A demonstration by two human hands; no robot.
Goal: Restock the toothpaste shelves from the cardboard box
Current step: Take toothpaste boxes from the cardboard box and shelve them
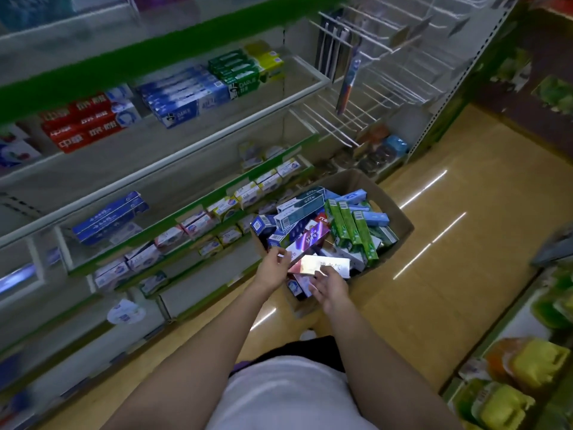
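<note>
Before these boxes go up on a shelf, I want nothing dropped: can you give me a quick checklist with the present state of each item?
1. Left hand has a grip on the purple box: ok.
2. Right hand has a grip on the shiny pink-white box: cannot tell, fingers lie along its near edge.
3. Both boxes clear of the cardboard box: not ok, they are over its pile.
4. Free room on the shelf beside the blue boxes: ok.
5. Matching brand on the shelves: cannot tell.
</note>
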